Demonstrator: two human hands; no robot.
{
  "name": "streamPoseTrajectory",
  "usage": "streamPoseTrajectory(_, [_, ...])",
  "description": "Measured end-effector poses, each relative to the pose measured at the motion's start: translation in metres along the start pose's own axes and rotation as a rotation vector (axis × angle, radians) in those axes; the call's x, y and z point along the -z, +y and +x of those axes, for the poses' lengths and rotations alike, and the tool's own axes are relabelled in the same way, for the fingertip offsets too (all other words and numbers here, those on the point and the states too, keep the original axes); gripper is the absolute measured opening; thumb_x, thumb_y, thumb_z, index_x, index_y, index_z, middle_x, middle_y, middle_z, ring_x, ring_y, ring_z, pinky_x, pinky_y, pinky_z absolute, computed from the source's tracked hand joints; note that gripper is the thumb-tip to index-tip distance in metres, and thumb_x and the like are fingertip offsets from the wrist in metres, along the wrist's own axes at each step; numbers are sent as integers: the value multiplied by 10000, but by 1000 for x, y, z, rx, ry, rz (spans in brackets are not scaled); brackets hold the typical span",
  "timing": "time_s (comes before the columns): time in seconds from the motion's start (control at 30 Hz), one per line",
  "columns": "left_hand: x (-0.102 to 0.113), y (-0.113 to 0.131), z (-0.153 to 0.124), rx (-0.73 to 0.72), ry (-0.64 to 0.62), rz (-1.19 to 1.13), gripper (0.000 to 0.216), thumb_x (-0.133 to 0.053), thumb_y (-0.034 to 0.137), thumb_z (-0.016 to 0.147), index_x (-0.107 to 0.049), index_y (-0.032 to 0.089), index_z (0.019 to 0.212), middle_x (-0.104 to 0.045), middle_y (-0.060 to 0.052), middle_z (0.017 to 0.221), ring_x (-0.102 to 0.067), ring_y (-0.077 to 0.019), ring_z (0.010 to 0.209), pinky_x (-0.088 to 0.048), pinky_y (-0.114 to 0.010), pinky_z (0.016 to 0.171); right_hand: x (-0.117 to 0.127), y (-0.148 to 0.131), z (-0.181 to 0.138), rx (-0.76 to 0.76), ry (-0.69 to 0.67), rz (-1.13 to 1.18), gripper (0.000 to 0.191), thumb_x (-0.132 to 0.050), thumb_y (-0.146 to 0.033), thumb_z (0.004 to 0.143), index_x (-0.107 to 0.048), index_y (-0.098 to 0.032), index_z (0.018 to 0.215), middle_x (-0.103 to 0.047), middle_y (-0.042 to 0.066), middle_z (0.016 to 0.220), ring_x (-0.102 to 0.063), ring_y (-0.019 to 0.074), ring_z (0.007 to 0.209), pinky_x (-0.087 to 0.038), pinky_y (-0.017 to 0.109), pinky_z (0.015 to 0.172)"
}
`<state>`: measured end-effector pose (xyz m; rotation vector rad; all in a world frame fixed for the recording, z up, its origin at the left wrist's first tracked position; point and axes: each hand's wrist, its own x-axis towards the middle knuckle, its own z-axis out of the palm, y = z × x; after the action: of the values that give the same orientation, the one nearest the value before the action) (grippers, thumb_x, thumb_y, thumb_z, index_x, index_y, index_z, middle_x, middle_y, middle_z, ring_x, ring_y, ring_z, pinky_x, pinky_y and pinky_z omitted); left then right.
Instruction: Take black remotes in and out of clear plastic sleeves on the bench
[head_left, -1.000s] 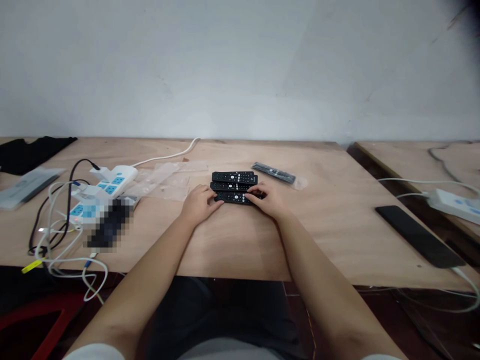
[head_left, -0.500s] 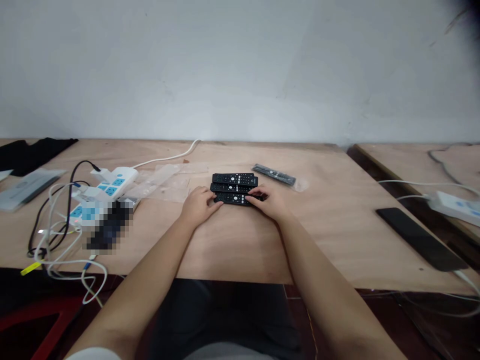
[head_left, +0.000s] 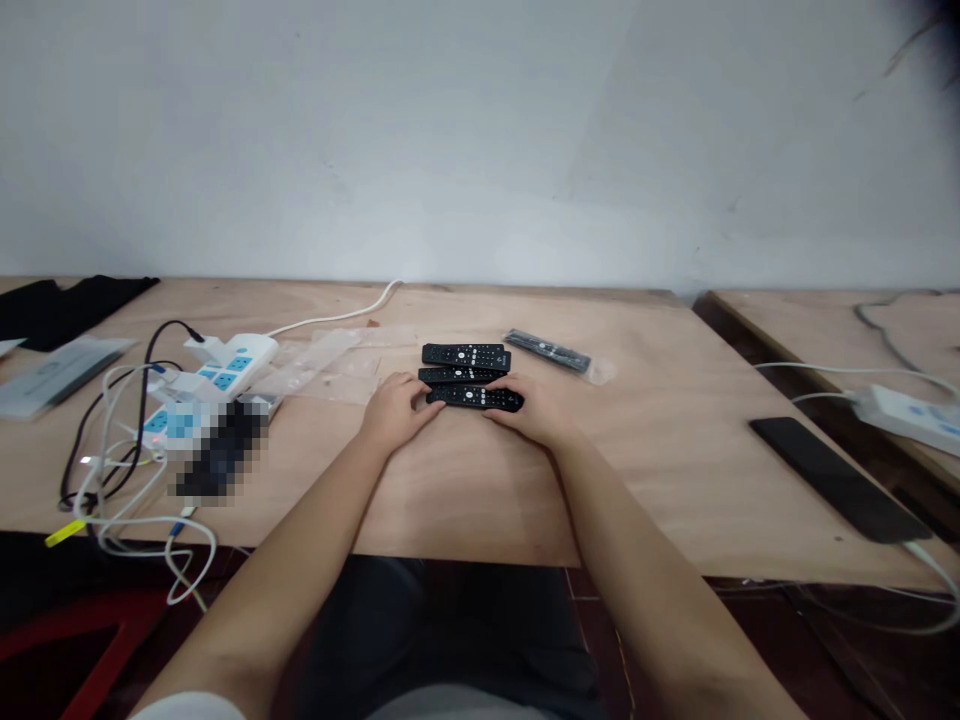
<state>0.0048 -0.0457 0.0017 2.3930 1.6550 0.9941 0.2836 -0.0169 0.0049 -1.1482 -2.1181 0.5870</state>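
Three black remote controls lie in rows before me, buttons up. The nearest remote control [head_left: 474, 397] is gripped at both ends: my left hand [head_left: 395, 412] closes thumb and fingers on its left end, and my right hand [head_left: 536, 410] pinches its right end. Just beyond it is the middle remote control [head_left: 459, 375], its right end partly hidden by my right fingers. The farthest remote control [head_left: 463, 354] overlaps another dark edge at its right. A remote control in clear plastic wrap [head_left: 549, 350] lies slantwise to the right of these.
Clear plastic bags [head_left: 319, 360] lie left of the remotes. A white power strip [head_left: 251, 352] with tangled cables is farther left, beside a blurred-out dark object [head_left: 223, 450]. A black phone [head_left: 836, 480] rests at the right, near another power strip [head_left: 911, 415] across a table gap.
The nearest remote control has tilted slightly away from the middle one. My right fingers have shifted outward along it to its right end. My left hand stays at its left end.
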Motion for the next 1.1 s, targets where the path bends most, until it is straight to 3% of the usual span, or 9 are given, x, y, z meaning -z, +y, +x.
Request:
streamPoseTrajectory(0.17, [5, -1, 1, 31, 132, 5, 235, -645, 436, 928, -709, 210, 927, -680, -73, 946, -629, -252, 971, -505, -400, 924, 1, 1, -1, -65, -12, -14, 419, -823, -314, 772, -710, -277, 1174, -733, 54, 1210, -659, 284, 1152, -503, 490, 1045])
streamPoseTrajectory(0.33, [12, -10, 3, 201, 305, 116, 203, -627, 373, 907, -708, 192, 949, -645, -107, 987, -611, -292, 1009, -483, -443, 967, 2, 0, -1, -60, -8, 16, 412, -806, -291, 771, -706, -264, 1170, -715, 71, 1218, -651, 281, 1162, -497, 487, 1055])
streamPoseTrajectory(0.5, [12, -22, 2, 376, 301, 182, 290, -636, 361, 858, -694, 180, 1077, -626, -163, 1211, -564, -351, 1207, -404, -521, 1098, 5, -3, 0, -48, -15, 53, 387, -776, -239, 762, -711, -235, 1144, -682, 90, 1197, -653, 270, 1131, -509, 462, 1032])
streamPoseTrajectory(0.6, [14, -27, 2, 477, 274, 238, 431, -633, 397, 844, -660, 166, 1206, -460, -209, 1508, -362, -406, 1447, -265, -596, 1191, 6, -5, 1, -57, -19, 55, 397, -767, -219, 753, -711, -236, 1146, -675, 85, 1187, -649, 265, 1128, -501, 454, 1037])
streamPoseTrajectory(0.7, [19, -32, 3, 564, 233, 290, 555, -617, 455, 840, -616, 141, 1297, -277, -220, 1646, -156, -409, 1553, -154, -618, 1231, 7, -6, 1, -66, -28, 55, 405, -760, -221, 756, -707, -244, 1157, -673, 77, 1177, -649, 257, 1116, -498, 448, 1037])
streamPoseTrajectory(0.87, [25, -43, 4, 659, 190, 327, 641, -583, 532, 841, -604, 86, 1302, -211, -267, 1664, -91, -425, 1568, -86, -640, 1236, 8, -6, 1, -78, -33, 59, 395, -759, -231, 761, -705, -247, 1152, -676, 76, 1182, -647, 258, 1119, -497, 451, 1037])
streamPoseTrajectory(1.1, [22, -54, 2, 680, 226, 279, 800, -627, 548, 801, -514, 10, 1382, -330, -357, 1578, -183, -467, 1539, -78, -725, 1198, 9, -6, 0, -76, -36, 68, 387, -767, -239, 766, -708, -257, 1148, -685, 71, 1180, -648, 263, 1128, -495, 456, 1048])
